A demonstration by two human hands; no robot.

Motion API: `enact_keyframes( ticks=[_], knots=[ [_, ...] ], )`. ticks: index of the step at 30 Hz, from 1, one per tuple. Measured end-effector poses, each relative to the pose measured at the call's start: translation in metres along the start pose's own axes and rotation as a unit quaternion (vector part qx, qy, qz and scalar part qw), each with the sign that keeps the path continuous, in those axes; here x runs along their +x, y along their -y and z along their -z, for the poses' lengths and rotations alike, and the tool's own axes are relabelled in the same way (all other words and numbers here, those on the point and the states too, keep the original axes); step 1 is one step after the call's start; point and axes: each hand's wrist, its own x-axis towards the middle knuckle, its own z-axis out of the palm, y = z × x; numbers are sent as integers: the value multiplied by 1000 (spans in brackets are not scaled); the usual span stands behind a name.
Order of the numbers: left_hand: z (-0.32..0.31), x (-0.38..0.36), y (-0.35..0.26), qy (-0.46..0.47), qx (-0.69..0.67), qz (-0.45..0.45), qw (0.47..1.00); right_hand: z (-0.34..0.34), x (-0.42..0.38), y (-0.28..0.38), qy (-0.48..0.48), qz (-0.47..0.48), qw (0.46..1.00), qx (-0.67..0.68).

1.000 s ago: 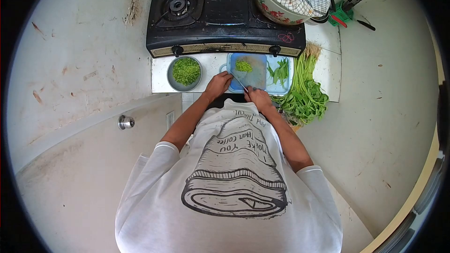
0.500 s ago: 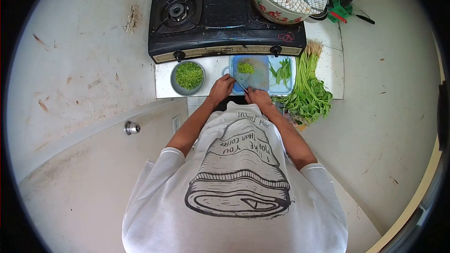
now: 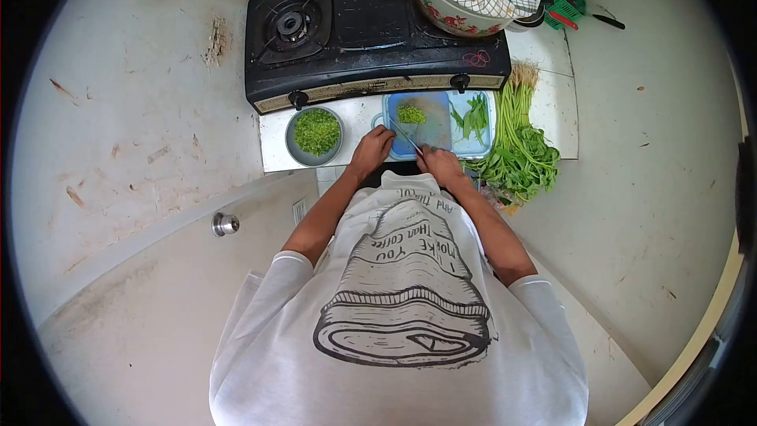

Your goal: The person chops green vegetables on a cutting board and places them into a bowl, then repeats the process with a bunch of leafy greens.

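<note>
My right hand (image 3: 441, 166) is wrapped round the handle of a knife (image 3: 407, 136), at the front edge of a blue cutting board (image 3: 435, 131). The blade slants up and left over the board. Beside the blade, my left hand (image 3: 374, 150) has its fingers curled together at the board's front left corner; whatever they hold, if anything, is hidden. A small heap of chopped greens (image 3: 411, 114) lies on the board beyond the blade. Loose green leaves (image 3: 475, 116) rest in the light blue tray (image 3: 490, 140) to its right.
A grey bowl (image 3: 291, 146) of chopped greens stands on the left. On the right lies a big bunch of leafy stalks (image 3: 516, 126). Behind are a black gas stove (image 3: 371, 28), a cloth-covered pot (image 3: 457, 21) and a green basket (image 3: 563, 6) with utensils.
The view has shifted slightly. More of the blade shows between my hands, and my left hand sits a little farther from it. The chopped heap looks the same.
</note>
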Motion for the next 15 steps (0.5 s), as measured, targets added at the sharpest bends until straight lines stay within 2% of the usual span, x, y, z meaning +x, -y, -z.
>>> enact_keyframes(
  ticks=[15],
  knots=[
    [-1, -3, -2, 5, 8, -1, 1000, -3, 9, 12, 6, 5, 1000, 5]
  ],
)
